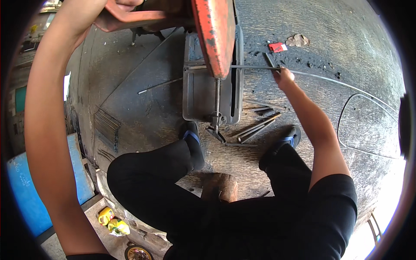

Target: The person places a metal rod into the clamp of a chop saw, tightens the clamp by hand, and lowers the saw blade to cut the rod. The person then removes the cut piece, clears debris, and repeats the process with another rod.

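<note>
Left hand (123, 5) raised to the top edge, closed over the red handle (130, 19) of the chop saw, guard (215, 34) lifted clear of the grey base (199, 93). Right hand (284, 77) closed on the thin steel rod (251, 67), laid across the base under the blade. Several cut lengths (258, 125) already piled on the floor beside the right foot; present rod judged not yet cut.

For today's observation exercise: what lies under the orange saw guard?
Under the orange saw guard sits a grey metal base with a thin rod laid across it, steadied by the right hand. The blade itself is covered.
</note>
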